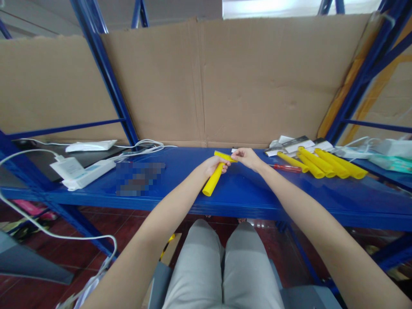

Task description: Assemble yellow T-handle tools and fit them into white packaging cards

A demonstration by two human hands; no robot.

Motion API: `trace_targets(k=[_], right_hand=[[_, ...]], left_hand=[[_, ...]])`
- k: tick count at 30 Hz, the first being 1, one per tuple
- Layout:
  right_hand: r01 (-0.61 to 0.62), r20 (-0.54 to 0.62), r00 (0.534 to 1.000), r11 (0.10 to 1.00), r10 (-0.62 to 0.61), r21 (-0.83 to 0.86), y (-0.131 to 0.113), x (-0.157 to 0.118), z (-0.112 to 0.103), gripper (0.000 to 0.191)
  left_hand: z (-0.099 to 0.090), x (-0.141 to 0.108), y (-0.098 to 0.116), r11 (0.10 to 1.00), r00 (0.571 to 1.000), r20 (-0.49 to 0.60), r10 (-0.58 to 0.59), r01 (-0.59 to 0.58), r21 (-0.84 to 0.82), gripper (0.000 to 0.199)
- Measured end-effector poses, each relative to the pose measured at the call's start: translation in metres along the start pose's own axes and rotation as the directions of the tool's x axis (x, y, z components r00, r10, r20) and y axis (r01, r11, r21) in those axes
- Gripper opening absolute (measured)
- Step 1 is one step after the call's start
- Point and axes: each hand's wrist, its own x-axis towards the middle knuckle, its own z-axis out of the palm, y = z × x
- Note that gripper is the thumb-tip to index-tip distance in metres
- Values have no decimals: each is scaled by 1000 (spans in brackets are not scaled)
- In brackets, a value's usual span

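Over the blue shelf (189, 171) I hold a yellow T-shaped tool (210, 182) with a tube-like handle and a short crosspiece. My left hand (216, 165) is closed around it where handle and crosspiece meet. The handle slants down towards me, its wide end lowest. My right hand (247, 158) is closed in a pinch at the right end of the crosspiece; whether a small part sits between those fingertips is too small to tell. Just right of that hand lies a screwdriver (289, 168) with a red handle.
Several yellow tube handles (317, 165) lie at the right, below small packets (294, 145). At the left are a white power strip (90, 175), a charger (67, 166), coiled white cables (151, 146) and a blurred-out item (140, 179). Cardboard (251, 86) walls the back between blue posts.
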Motion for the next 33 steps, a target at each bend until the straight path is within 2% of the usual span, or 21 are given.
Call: trace_targets(k=[7, 12, 21, 26, 33], right_hand=[[50, -65, 997, 999, -50, -10, 0, -1, 5, 10], [76, -108, 991, 997, -77, -5, -1, -3, 10, 11], [-21, -85, 995, 959, 47, 281, 4, -3, 8, 19], [-55, -77, 994, 953, 81, 298, 2, -4, 6, 19], [-41, -67, 996, 965, 61, 260, 2, -3, 5, 19]], left_hand=[[4, -3, 0, 1000, 1000, 19, 11, -11, -15, 17], [12, -9, 3, 998, 999, 14, -41, 42, -42, 18], [19, -14, 3, 996, 999, -21, -38, 36, -81, 21], [20, -16, 3, 996, 999, -20, -25, 23, -83, 22], [24, -20, 2, 997, 1000, -25, 1, -3, -80, 22]])
